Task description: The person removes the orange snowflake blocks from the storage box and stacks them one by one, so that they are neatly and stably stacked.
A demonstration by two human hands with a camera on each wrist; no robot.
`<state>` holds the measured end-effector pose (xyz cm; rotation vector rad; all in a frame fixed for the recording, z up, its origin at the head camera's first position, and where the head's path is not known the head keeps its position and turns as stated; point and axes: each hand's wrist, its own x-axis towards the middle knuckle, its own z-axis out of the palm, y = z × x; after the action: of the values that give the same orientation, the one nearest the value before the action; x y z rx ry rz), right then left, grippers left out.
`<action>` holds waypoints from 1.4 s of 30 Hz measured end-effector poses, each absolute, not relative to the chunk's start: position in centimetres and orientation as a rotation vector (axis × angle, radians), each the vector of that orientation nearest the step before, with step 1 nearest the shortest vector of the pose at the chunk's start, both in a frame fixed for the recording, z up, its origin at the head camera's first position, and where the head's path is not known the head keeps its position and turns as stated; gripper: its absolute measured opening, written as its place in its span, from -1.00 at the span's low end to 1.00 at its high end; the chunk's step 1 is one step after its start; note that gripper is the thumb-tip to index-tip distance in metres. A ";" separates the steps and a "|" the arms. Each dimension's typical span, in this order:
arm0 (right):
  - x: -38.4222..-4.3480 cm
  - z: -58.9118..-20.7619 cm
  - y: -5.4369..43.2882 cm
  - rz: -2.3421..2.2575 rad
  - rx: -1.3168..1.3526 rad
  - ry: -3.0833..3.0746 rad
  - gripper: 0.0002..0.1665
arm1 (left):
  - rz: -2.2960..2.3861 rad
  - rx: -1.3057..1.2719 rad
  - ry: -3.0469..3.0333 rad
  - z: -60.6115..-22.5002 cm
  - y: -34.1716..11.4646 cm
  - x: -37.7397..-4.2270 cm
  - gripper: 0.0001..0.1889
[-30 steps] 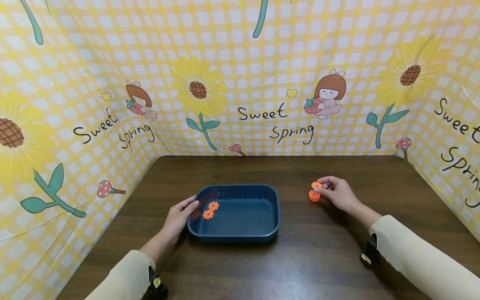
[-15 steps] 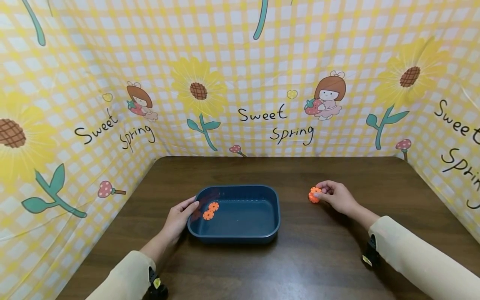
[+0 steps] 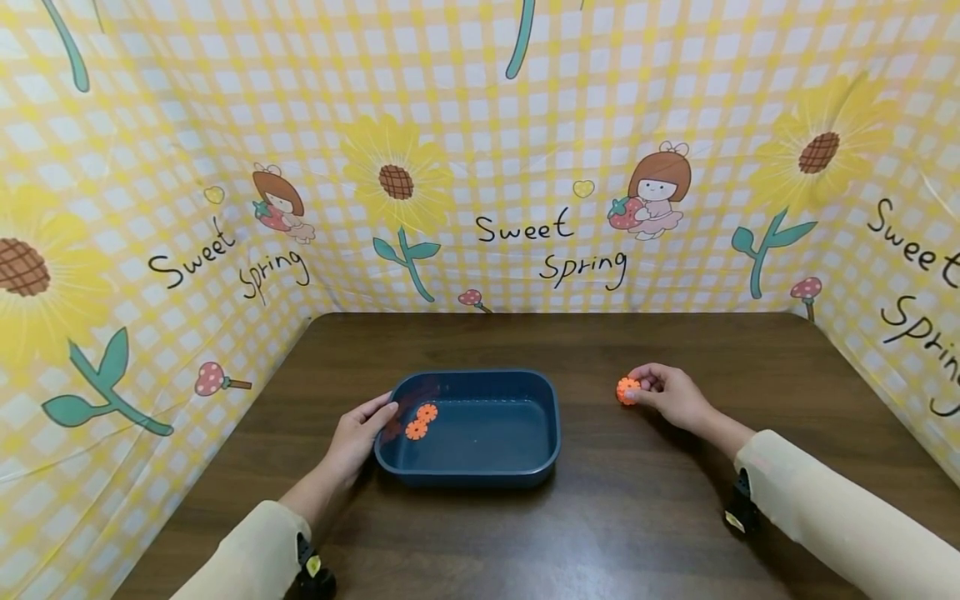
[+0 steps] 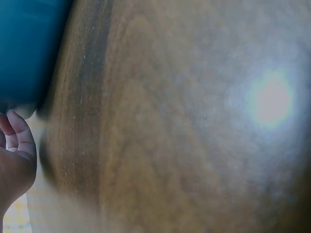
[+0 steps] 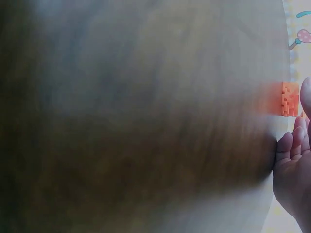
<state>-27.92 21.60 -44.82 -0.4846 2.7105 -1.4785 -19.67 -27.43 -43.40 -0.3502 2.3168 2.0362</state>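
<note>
In the head view my left hand grips the left end of a dark blue rectangular basin, with the thumb over its rim. Two flat orange notched discs, like toothed flower-shaped building pieces, lie in its left part, side by side. To the right of the basin, my right hand pinches an orange notched disc at a small pile of the same pieces on the table. The right wrist view shows the orange pieces stacked in several layers by the fingers. Which layers the fingers hold is hidden.
The brown wooden table reaches back to a yellow checked cloth printed with sunflowers, which hangs behind and at both sides. A dark wrist camera sits below the right sleeve, another below the left.
My right hand has moved slightly down, bringing its orange disc from above the pile onto it, so the two now overlap. The left hand and basin have stayed in place.
</note>
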 end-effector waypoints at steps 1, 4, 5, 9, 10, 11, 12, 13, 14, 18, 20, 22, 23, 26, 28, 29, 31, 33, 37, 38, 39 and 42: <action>-27.9 -44.9 21.6 -1.475 -0.487 2.712 -0.62 | 2.037 -0.349 2.317 -43.4 -27.4 -19.7 -0.47; -28.0 -45.0 21.6 -1.463 -0.496 2.726 -0.61 | 2.027 -0.347 2.327 -43.4 -27.4 -19.7 -0.47; -28.0 -45.1 21.6 -1.463 -0.499 2.728 -0.61 | 2.021 -0.350 2.331 -43.4 -27.4 -19.7 -0.47; -28.0 -45.2 21.5 -1.466 -0.501 2.727 -0.62 | 2.010 -0.349 2.336 -43.3 -27.5 -19.7 -0.49; -28.0 -45.3 21.4 -1.468 -0.500 2.725 -0.62 | 2.013 -0.350 2.334 -43.3 -27.4 -19.7 -0.49; -28.0 -45.3 21.4 -1.469 -0.497 2.723 -0.62 | 2.015 -0.349 2.333 -43.3 -27.4 -19.7 -0.50; -28.0 -45.3 21.4 -1.469 -0.495 2.724 -0.62 | 2.021 -0.347 2.329 -43.3 -27.4 -19.7 -0.50; -28.0 -45.3 21.4 -1.468 -0.493 2.725 -0.62 | 2.026 -0.347 2.328 -43.3 -27.4 -19.7 -0.50; -28.0 -45.3 21.4 -1.466 -0.491 2.727 -0.61 | 2.029 -0.348 2.327 -43.4 -27.4 -19.7 -0.50; -28.0 -45.4 21.4 -1.456 -0.489 2.738 -0.61 | 2.018 -0.349 2.336 -43.4 -27.4 -19.7 -0.49; -28.0 -45.4 21.4 -1.448 -0.487 2.745 -0.60 | 2.010 -0.348 2.340 -43.4 -27.4 -19.7 -0.48; -28.0 -45.4 21.4 -1.443 -0.485 2.748 -0.60 | 2.009 -0.345 2.337 -43.4 -27.5 -19.7 -0.48; -27.9 -45.4 21.4 -1.440 -0.483 2.750 -0.60 | 2.010 -0.343 2.337 -43.4 -27.5 -19.7 -0.48; -27.9 -45.3 21.4 -1.438 -0.477 2.749 -0.59 | 2.022 -0.345 2.329 -43.4 -27.4 -19.6 -0.47; -27.8 -45.2 21.4 -1.439 -0.472 2.747 -0.59 | 2.028 -0.346 2.326 -43.4 -27.4 -19.6 -0.46; -27.8 -45.1 21.5 -1.438 -0.472 2.747 -0.59 | 2.031 -0.345 2.326 -43.4 -27.4 -19.6 -0.46; -27.8 -45.1 21.5 -1.436 -0.470 2.746 -0.59 | 2.035 -0.345 2.324 -43.4 -27.4 -19.7 -0.47; -27.8 -45.0 21.5 -1.434 -0.467 2.747 -0.59 | 2.033 -0.340 2.325 -43.3 -27.3 -19.7 -0.48; -27.8 -45.0 21.5 -1.436 -0.461 2.742 -0.58 | 2.035 -0.340 2.323 -43.3 -27.3 -19.6 -0.47; -27.8 -45.0 21.5 -1.438 -0.460 2.740 -0.58 | 2.037 -0.341 2.322 -43.3 -27.3 -19.6 -0.46; -27.8 -45.0 21.5 -1.441 -0.459 2.738 -0.58 | 2.041 -0.342 2.319 -43.3 -27.3 -19.6 -0.45; -27.8 -44.9 21.5 -1.449 -0.456 2.735 -0.57 | 2.049 -0.340 2.315 -43.3 -27.3 -19.6 -0.44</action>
<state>-27.82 21.52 -44.94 -0.4563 2.7354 -1.4490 -19.60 -27.28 -43.34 -0.3396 2.3147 2.0493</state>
